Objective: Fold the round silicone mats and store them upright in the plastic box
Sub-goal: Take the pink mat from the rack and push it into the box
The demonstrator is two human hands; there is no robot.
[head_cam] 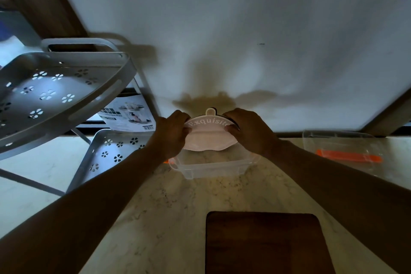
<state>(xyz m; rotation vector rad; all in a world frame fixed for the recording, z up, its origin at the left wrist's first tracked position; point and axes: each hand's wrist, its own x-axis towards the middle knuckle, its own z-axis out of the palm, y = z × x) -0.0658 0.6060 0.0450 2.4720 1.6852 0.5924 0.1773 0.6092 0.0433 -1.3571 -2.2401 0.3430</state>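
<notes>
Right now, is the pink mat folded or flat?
Folded: the pink mat shows a crease across its middle, pinched between both hands above the clear box.

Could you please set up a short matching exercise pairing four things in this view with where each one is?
Things:
1. pink mat
2. clear box
3. dark board
4. lid with orange strip

Places:
A. nearest the camera on the counter
B. far right on the counter
C. held by both hands
D. on the counter just below the mat

Pairs: 1-C, 2-D, 3-A, 4-B
</notes>
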